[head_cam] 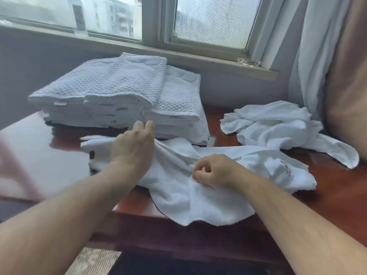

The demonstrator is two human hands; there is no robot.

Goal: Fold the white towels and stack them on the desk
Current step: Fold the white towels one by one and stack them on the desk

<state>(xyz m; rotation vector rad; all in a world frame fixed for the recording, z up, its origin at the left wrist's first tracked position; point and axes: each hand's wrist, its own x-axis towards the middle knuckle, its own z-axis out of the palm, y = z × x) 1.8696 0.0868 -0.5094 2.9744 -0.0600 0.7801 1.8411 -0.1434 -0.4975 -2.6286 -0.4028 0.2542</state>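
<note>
While the loose towel (208, 203) lies rumpled across the near edge of the bench (59, 155), one corner hanging over the front, the work appears to stand at the opening of a fold: the cloth is held for straightening and is not yet halved.

Right hand (210, 172): fingers curled, pinching a gather of fabric near the towel's middle.

Left hand (133, 149): laid over a raised ridge toward the towel's left end, fingers reaching fairly straight toward the folded stack (111, 92). The thumb is hidden, so whether it grips cloth beneath cannot be told.

The stack sits at the back left of the bench, several towels high, just behind the loose one. A crumpled heap (278, 130) of further white towels lies at the right rear, apart from the one in hand.

Assessment: task partly done, with work outstanding. The next move calls for finding two corners or a clean edge and drawing the cloth flat and free of twists. It can then be folded to match the stack's footprint.
</note>
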